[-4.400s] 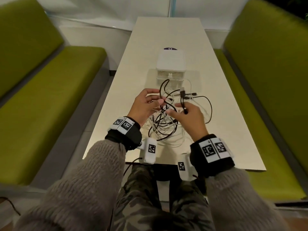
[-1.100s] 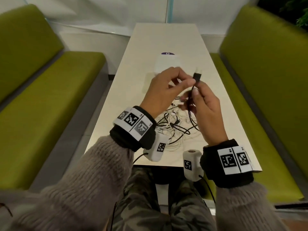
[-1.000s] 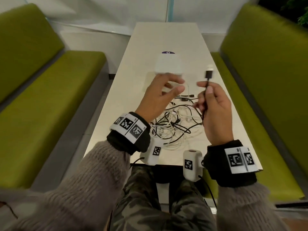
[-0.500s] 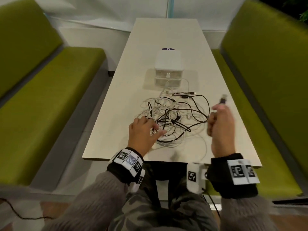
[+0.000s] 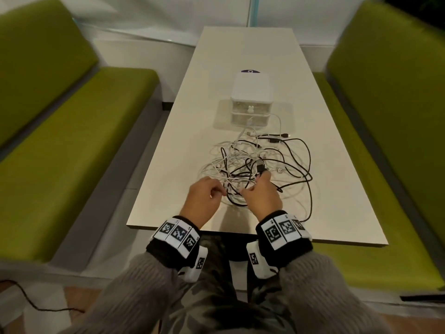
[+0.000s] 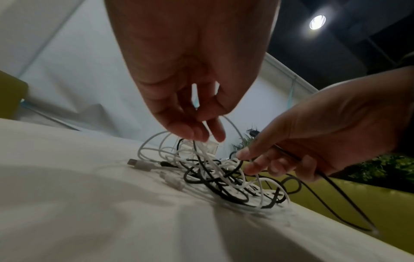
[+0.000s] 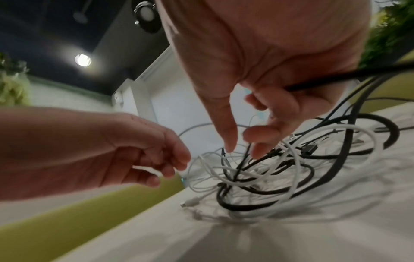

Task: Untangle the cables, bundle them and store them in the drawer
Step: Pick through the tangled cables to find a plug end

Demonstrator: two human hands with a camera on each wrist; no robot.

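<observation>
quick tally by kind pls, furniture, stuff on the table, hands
green benches: 2
table: 1
white drawer unit: 1
cable tangle, black and white, strands too knotted to count: 1
left hand, right hand: 2
total: 7

Tangled black and white cables (image 5: 255, 165) heaped before closed white drawer unit (image 5: 251, 100).

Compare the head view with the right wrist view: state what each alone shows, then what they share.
Head view only: the white drawer unit beyond the tangle, the whole table, both green benches.

Right wrist view only: the black cable running across the right hand's palm under curled fingers, and the ceiling lights.

Both: the tangle of black and white cables, with the left hand at its edge.
</observation>
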